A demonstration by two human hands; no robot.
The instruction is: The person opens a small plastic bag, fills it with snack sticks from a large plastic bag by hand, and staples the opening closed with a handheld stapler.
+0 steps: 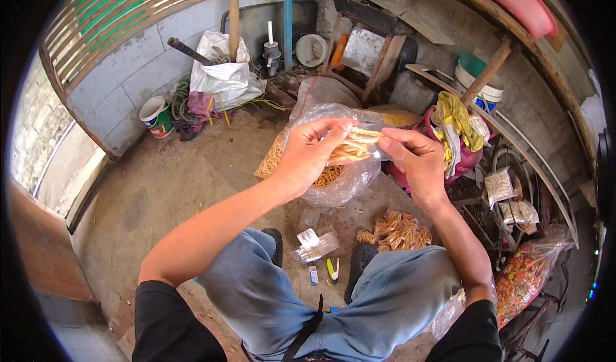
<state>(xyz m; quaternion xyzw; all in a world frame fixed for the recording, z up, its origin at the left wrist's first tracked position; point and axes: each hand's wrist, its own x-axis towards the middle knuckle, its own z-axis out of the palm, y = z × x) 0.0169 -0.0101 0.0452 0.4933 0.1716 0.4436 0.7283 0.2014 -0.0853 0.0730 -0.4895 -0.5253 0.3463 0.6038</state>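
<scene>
Between my two hands is a small clear plastic bag of pale yellow snack sticks (356,145), raised above the floor. My left hand (309,151) grips the bag's left side, thumb on top. At the right end, the fingers and thumb of my right hand (416,160) pinch the plastic. Below them stands a large open clear plastic bag (330,195) with more snack sticks inside, partly hidden by my left hand and forearm. A pile of small filled snack packets (401,232) lies on the floor, below my right hand.
Between my feet lie a clear pack of small plastic bags (317,243), a green-handled cutter (332,269) and a small blue-and-white box (313,275). A bag of colourful snacks (526,278) stands at right. A white sack (221,73) and a paint bucket (156,116) stand by the wall.
</scene>
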